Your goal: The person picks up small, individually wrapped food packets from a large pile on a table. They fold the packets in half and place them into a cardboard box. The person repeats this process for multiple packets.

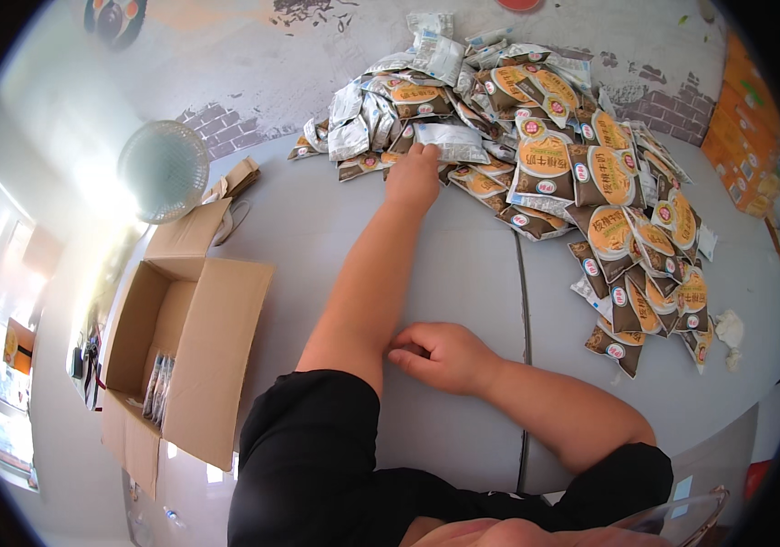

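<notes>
My left hand reaches to the near edge of a heap of milk pouches. Its fingertips touch a silvery pouch lying back side up; whether they grip it cannot be told. Brown and yellow fronts show on many pouches, silvery printed backs on others. Across the grey table, my right hand rests by my left elbow, fingers loosely curled with thumb and forefinger apart, holding nothing. An open cardboard box stands at the left, with several pouches standing in a row at its near end.
A round mesh basket is behind the box, beside folded cardboard. Orange printed cartons stand at the far right. A crumpled white tissue lies right of the heap. A dark seam crosses the tabletop. The painted wall rises behind the heap.
</notes>
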`<state>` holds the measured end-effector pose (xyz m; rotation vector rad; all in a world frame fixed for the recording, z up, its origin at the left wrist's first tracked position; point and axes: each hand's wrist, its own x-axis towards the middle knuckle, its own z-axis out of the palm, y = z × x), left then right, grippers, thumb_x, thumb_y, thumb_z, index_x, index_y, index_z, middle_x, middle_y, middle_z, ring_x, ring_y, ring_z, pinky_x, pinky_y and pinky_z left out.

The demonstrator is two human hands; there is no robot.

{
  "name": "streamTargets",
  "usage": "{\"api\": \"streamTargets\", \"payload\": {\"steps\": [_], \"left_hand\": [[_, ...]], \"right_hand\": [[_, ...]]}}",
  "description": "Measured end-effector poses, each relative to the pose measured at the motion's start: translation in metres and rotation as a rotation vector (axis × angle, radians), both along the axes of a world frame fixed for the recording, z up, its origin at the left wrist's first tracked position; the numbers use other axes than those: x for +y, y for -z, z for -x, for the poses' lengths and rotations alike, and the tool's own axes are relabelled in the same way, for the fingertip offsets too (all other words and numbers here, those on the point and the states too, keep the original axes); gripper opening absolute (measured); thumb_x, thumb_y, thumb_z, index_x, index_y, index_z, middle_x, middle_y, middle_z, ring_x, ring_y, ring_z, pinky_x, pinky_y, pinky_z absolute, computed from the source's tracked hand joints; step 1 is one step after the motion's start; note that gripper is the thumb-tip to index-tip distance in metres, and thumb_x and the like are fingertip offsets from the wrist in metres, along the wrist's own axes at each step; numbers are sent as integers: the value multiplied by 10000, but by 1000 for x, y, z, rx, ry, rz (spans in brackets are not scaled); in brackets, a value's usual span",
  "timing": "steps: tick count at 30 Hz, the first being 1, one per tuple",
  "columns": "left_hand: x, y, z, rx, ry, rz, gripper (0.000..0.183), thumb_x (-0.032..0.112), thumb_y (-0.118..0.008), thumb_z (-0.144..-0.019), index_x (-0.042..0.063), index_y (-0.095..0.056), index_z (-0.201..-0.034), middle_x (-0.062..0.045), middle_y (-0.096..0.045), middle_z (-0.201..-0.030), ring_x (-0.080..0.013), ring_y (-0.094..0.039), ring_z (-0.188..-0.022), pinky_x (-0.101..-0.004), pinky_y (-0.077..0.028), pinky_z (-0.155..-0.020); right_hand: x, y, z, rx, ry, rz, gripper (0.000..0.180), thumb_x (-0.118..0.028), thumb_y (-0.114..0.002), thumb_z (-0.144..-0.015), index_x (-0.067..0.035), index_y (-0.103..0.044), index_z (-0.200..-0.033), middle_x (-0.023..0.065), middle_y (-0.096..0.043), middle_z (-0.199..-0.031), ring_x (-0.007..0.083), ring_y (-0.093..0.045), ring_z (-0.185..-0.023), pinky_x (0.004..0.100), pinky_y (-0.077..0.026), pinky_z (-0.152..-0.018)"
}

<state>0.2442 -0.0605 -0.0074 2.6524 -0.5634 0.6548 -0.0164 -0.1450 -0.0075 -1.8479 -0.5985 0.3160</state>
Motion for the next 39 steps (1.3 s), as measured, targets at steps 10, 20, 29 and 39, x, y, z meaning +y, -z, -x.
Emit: {"api": "streamTargets", "payload": {"steps": [10,20,29,39], "left_hand": [[30,6,49,165,-68,479,180,186,-572,-907,22,-555,-980,-150,-634,-758,-341,-634,-726,-416,-512,-658],[64,-20,153,660,362,1838,74,129,-529,-971,57,-515,-977,-50,-602,-891,-126,-539,-643,-264,-471,-611],[88,-11,255,1138,361,1240,288,308,-597,-952,44,-537,-1054,-40,-603,-878,-138,-598,-723,-284,-509,-636],[88,-12,260,1178,264,1051,341,325,-705,-888,112,-606,-1135,42,-624,-936,-31,-531,-724,-204,-426,-512]], "right_hand": [[-2,-7,3,34,-27,22,293,-318,-599,-940,-45,-634,-1039,52,-657,-813,156,-614,-745,321,-490,-673],[-12,4,-29,487,377,-799,502,-474,-545,-956,-13,-531,-1155,80,-629,-971,145,-606,-867,313,-511,-717],[-20,5,-29,439,361,-846,326,-305,-696,-892,-47,-527,-995,45,-605,-893,99,-584,-797,244,-487,-684],[-11,6,-19,248,333,-688,410,-322,-729,-862,2,-526,-1011,51,-605,-881,97,-588,-741,254,-508,-652]]}}
